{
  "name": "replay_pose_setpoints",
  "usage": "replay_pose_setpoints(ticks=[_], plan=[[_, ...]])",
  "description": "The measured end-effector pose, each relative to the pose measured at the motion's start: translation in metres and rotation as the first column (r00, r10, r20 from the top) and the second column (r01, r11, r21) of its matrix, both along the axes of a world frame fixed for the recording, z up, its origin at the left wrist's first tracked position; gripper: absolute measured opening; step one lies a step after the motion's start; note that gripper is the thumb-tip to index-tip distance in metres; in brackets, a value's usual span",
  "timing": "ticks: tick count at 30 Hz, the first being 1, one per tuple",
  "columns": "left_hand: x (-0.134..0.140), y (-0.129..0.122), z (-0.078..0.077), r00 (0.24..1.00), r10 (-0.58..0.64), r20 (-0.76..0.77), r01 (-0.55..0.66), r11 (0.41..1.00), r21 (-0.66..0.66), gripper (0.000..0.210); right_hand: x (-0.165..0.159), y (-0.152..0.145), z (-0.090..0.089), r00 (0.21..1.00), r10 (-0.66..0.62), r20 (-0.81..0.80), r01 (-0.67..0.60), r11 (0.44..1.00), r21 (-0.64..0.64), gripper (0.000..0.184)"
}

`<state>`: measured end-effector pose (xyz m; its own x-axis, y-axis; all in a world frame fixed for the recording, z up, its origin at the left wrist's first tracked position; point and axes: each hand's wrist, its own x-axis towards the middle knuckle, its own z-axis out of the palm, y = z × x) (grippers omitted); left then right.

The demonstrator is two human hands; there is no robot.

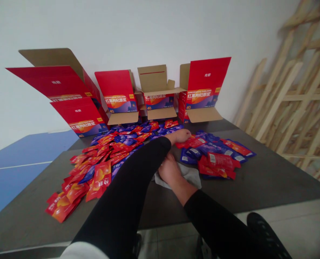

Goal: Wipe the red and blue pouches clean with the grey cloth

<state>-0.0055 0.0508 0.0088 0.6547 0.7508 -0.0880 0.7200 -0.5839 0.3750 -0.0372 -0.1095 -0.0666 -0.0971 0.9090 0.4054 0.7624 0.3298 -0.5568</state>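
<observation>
My left hand (183, 135) reaches across to the near-left edge of the right-hand pile, its fingers curled beside a red sachet (188, 142). What it holds, if anything, is hidden. My right hand (170, 169) is under my left forearm, over a crumpled grey cloth (190, 175). Its fingertips are hidden behind the sleeve. The right pile mixes purple sachets (210, 148) with red sachets (221, 160). A larger heap of red sachets (102, 176) and purple sachets (126, 138) spreads over the left and middle of the dark table (160, 212).
Several open red and purple cartons stand along the back, including the left carton (85, 120), a middle carton (160, 100) and the right carton (203, 95), flaps spread. A blue table (41, 151) adjoins at left. Wooden slatted frames (289, 97) lean against the wall at right.
</observation>
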Motion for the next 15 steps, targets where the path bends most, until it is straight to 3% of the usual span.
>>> replay_pose_setpoints(ticks=[5,8,11,15], plan=[[-0.053,0.027,-0.007,0.966,0.25,-0.068,-0.248,0.968,0.027,0.029,0.0,-0.004,0.002,0.999,-0.033,-0.007,0.033,0.999,-0.036,0.038],[-0.077,0.033,-0.016,0.925,0.366,-0.101,-0.365,0.931,0.03,0.049,0.0,-0.005,0.003,0.999,-0.028,-0.028,0.027,0.999,-0.037,0.037],[-0.087,0.034,-0.026,0.908,0.404,-0.112,-0.406,0.914,0.009,0.065,0.001,-0.005,0.002,0.999,-0.027,-0.03,0.026,0.999,-0.022,0.038],[-0.089,0.032,-0.034,0.913,0.397,-0.092,-0.398,0.917,0.01,0.061,0.001,-0.005,0.002,1.0,-0.014,-0.015,0.014,1.0,-0.021,0.035]])
